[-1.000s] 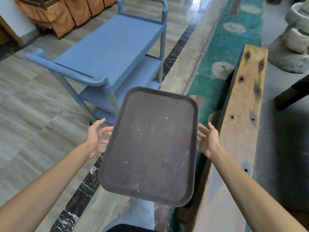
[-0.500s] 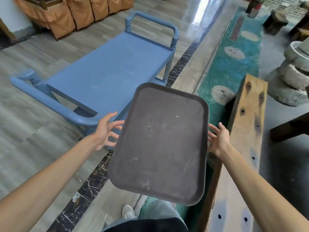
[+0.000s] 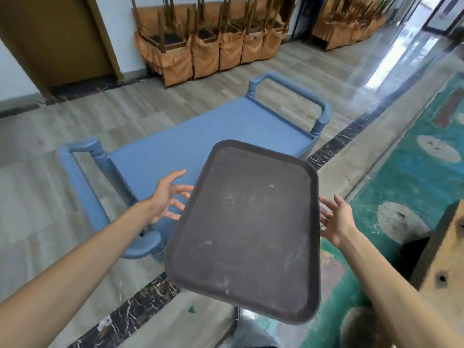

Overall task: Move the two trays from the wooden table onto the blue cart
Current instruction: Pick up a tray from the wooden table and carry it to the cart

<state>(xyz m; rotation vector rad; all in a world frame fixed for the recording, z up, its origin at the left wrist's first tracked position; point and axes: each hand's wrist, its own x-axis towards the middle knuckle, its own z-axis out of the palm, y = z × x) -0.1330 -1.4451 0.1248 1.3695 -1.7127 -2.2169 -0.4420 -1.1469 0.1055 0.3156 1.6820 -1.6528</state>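
Closer now: one tray (image 3: pixel 247 229), one blue cart (image 3: pixel 200 149).

A dark brown rectangular tray (image 3: pixel 247 229) with rounded corners and a low raised rim was seen held up in the air, tilted, its empty inner face turned toward the camera. Pale scuffs and specks were scattered over its surface. Its far corner overlapped the near edge of the blue cart (image 3: pixel 200 146), whose flat top was bare and whose curved handles stood at both ends. Only a corner of the wooden table (image 3: pixel 449 262) was visible at right.
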